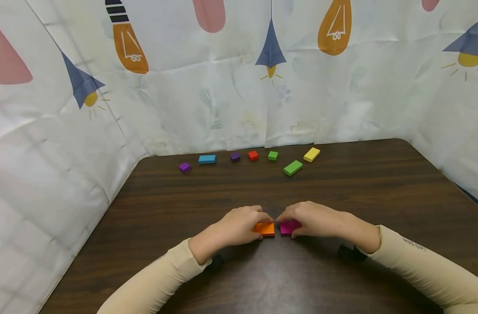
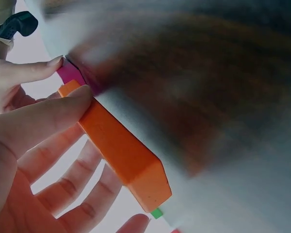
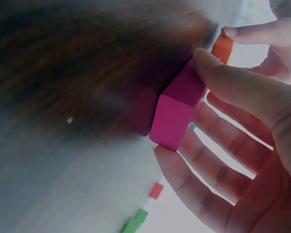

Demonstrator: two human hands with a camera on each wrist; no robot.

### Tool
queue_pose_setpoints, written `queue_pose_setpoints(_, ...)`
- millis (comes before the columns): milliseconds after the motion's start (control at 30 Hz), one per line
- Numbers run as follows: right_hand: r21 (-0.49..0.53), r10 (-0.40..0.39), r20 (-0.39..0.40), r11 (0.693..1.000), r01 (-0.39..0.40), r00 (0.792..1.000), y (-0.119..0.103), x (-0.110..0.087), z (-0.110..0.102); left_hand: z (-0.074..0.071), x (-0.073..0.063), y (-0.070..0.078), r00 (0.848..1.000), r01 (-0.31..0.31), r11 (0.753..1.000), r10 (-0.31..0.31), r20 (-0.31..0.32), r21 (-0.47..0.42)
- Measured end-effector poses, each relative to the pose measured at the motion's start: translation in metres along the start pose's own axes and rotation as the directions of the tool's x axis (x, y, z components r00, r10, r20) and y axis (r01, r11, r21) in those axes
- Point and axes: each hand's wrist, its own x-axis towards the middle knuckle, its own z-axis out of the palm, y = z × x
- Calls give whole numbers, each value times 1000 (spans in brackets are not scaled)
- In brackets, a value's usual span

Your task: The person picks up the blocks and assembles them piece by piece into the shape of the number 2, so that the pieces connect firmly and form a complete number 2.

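Note:
Near the middle of the dark table, my left hand [image 1: 244, 224] holds an orange block [image 1: 268, 229] between thumb and fingers. The left wrist view shows the long orange block [image 2: 123, 150] with the thumb across its near end. Just to the right, my right hand [image 1: 311, 220] grips a magenta block [image 1: 289, 227], its thumb on the near side and fingers behind. In the right wrist view the magenta block [image 3: 177, 109] lies close over its reflection on the tabletop. The two blocks face each other across a narrow gap in the head view.
Along the table's [image 1: 164, 192] far side lie a purple block [image 1: 185, 167], a blue block [image 1: 207, 159], a dark purple block [image 1: 235, 157], a red block [image 1: 253, 155], two green blocks [image 1: 293, 168] and a yellow block [image 1: 311, 154]. A patterned curtain [image 1: 231, 113] hangs behind.

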Motion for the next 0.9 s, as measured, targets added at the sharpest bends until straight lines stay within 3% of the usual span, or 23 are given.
queue_pose_setpoints(667, 41, 17, -28, 999, -16, 999, 6, -4, 0, 3, 6, -3, 1000, 7, 1000, -6, 26, -22)
queue_pose_setpoints(900, 29, 46, 1, 999, -46, 999, 11, -16, -4, 3, -4, -14, 999, 40, 997, -40, -3, -66)
